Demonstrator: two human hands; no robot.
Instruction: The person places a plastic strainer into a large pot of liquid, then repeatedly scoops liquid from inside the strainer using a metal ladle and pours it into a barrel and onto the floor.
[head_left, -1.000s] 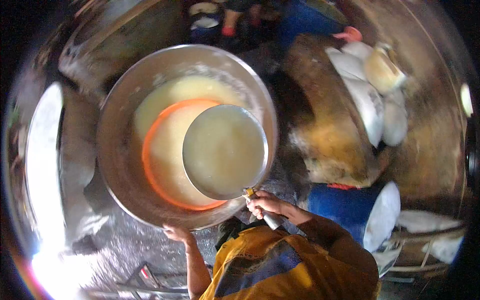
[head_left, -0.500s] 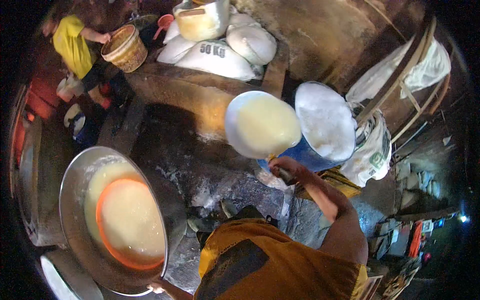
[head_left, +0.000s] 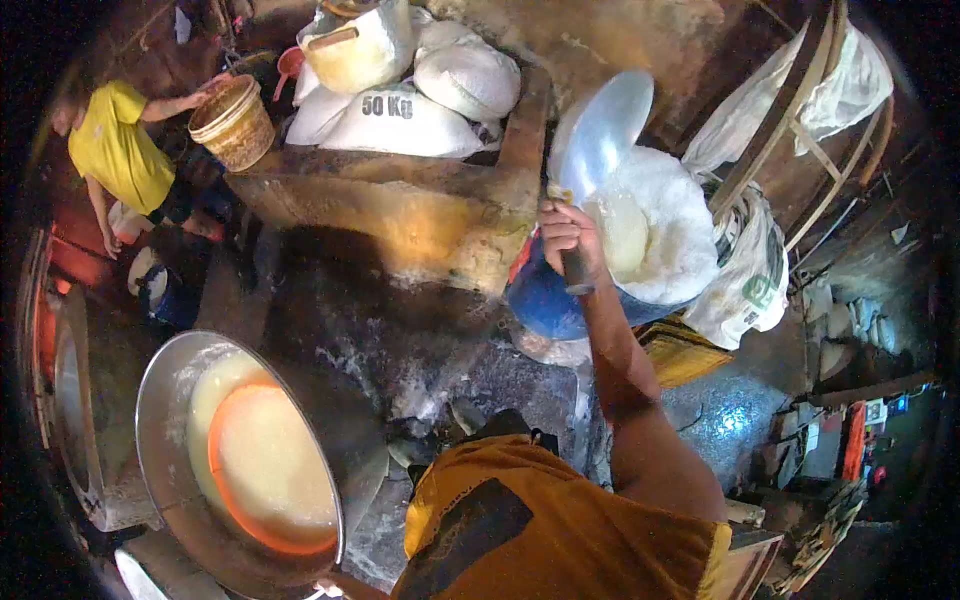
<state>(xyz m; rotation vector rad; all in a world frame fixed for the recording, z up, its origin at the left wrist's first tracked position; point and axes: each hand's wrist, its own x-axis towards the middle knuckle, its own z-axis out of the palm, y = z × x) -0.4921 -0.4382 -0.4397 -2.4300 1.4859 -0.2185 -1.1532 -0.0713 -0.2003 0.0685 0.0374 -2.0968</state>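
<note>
My right hand [head_left: 568,238] is closed around the handle of a big metal ladle [head_left: 605,125]. The ladle is tipped on its side over a blue barrel [head_left: 550,305], its bowl nearly drained. Pale yellow liquid [head_left: 622,232] lies on the white filling [head_left: 680,225] in the barrel's mouth; whether that is cloth or foam I cannot tell. At the bottom edge, my left hand [head_left: 330,586] grips the rim of a large metal basin [head_left: 160,420], partly cut off by the frame. In the basin, an orange-rimmed round container [head_left: 222,475] sits in pale liquid.
White sacks [head_left: 400,125] marked 50 Kg lie on a ledge, with a white bucket [head_left: 365,50] on top. At upper left, a person in a yellow shirt [head_left: 120,145] touches a stained bucket [head_left: 232,120]. Plastic sacks [head_left: 750,270] and wooden poles [head_left: 800,100] stand right of the barrel.
My right hand has raised and tipped the ladle, which was full of pale yellow liquid; the liquid is now in the barrel. My left hand stays at the basin's rim.
</note>
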